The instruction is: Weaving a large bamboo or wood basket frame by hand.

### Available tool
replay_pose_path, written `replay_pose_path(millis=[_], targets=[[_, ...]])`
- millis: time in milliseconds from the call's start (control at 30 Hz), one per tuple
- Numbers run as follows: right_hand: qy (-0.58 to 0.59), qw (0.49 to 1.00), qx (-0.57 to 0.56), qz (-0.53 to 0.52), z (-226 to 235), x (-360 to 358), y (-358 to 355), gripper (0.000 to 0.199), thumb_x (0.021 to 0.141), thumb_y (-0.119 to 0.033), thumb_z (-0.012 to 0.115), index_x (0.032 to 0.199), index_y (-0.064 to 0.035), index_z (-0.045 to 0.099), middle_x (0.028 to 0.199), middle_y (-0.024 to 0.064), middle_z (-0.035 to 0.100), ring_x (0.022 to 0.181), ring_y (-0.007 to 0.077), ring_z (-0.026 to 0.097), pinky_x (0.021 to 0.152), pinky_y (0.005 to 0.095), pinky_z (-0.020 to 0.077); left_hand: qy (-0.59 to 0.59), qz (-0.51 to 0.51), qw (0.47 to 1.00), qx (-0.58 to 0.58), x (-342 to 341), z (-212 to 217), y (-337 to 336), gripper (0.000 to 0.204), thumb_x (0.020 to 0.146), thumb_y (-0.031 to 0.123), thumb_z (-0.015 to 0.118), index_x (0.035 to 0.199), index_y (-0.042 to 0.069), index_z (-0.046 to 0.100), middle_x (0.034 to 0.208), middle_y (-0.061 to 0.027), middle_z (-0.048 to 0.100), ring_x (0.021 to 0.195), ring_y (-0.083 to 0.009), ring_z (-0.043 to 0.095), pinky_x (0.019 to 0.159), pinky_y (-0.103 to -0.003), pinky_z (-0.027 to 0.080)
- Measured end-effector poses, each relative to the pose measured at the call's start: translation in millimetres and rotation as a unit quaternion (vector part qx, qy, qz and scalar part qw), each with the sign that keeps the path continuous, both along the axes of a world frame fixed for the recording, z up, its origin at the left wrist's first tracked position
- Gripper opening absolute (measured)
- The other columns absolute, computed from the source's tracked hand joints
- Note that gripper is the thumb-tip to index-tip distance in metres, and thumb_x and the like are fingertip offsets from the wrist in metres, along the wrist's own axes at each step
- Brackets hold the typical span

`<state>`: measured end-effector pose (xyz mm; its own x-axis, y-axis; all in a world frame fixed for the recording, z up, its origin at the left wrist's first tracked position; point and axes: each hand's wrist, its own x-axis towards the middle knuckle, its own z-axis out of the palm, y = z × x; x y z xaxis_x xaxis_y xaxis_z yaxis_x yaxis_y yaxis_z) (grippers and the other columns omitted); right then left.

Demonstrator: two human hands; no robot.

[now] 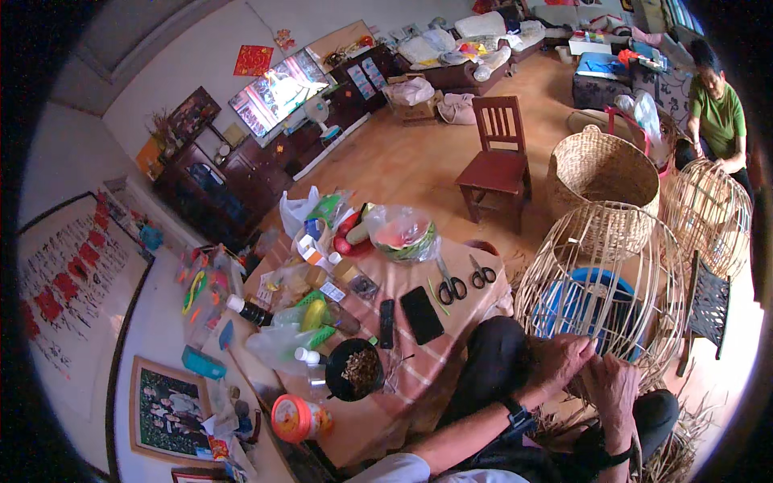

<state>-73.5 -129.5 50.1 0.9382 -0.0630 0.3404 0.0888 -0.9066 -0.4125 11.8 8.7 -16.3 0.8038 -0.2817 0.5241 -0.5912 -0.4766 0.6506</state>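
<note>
At my lap stands an open-ribbed wicker basket frame (558,256) of pale strips. Near its lower edge my left hand (559,364) is closed, thumb and fingers pinched on the strips. Right beside it, my right hand (613,388) is closed on strips too, and a long strip runs down along the wrist. The two hands almost touch; the exact crossing of strips between them is hidden by the fingers. Through the ribs shows a blue tub (597,283).
Left of me a cloth-covered table (412,370) holds scissors (483,276), a black tablet (421,315), a bowl (354,370) and bagged watermelon (407,235). A finished basket (568,169) and a chair (495,165) stand ahead. At right, a person (719,121) handles another basket frame (708,211).
</note>
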Motion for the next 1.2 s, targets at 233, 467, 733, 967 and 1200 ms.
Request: replay_pose_path(millis=[233,467,733,967,1200], targets=[[-0.064,0.996,-0.059,0.006,-39.1,12.5,3.2,0.029,0.09,-0.029,0.077,0.075,-0.0079,0.064,0.064,0.0134,0.058,0.061,0.0368,0.062,0.058,0.0471,0.0449,0.045,-0.076,0.993,0.073,23.9,-6.3,15.1,0.033,0.103,0.024,0.062,0.078,0.003,0.062,0.077,-0.02,0.066,0.076,-0.0382,0.067,0.071,-0.047,0.053],[-0.025,0.997,-0.063,-0.037,-17.2,9.5,17.9,0.032,0.094,-0.039,0.072,0.078,-0.0112,0.071,0.066,0.0149,0.063,0.061,0.036,0.066,0.055,0.0484,0.0469,-0.102,-0.03,0.991,0.082,5.4,56.2,48.2,0.037,0.091,0.002,0.059,0.128,0.0,0.067,0.12,-0.0168,0.065,0.114,-0.0362,0.064,0.096,-0.045,0.053],[0.134,0.989,0.007,-0.056,17.1,-11.1,-7.1,0.034,0.086,-0.044,0.081,0.098,-0.0125,0.072,0.073,0.0146,0.071,0.07,0.0406,0.07,0.059,0.0506,0.052,-0.028,-0.196,0.979,0.057,22.4,40.0,46.5,0.032,0.088,0.001,0.057,0.115,0.005,0.074,0.102,-0.0145,0.071,0.108,-0.0343,0.066,0.097,-0.044,0.053],[-0.047,0.993,-0.031,-0.101,34.5,-37.1,12.4,0.025,0.084,-0.022,0.08,0.093,-0.0053,0.064,0.089,0.0151,0.06,0.089,0.0377,0.061,0.075,0.0483,0.0522,0.053,-0.252,0.963,0.083,37.1,60.4,53.9,0.041,0.089,-0.009,0.049,0.117,0.005,0.076,0.103,-0.0188,0.074,0.1,-0.036,0.072,0.092,-0.041,0.058],[0.011,0.983,0.185,-0.012,-35.7,-49.4,26.4,0.022,0.094,-0.016,0.075,0.103,0.0006,0.065,0.084,0.0153,0.066,0.075,0.0337,0.066,0.068,0.0444,0.0534,0.057,-0.296,0.945,0.128,34.8,73.6,54.5,0.043,0.087,-0.009,0.051,0.121,0.003,0.074,0.109,-0.0176,0.074,0.105,-0.0358,0.071,0.095,-0.042,0.057]])
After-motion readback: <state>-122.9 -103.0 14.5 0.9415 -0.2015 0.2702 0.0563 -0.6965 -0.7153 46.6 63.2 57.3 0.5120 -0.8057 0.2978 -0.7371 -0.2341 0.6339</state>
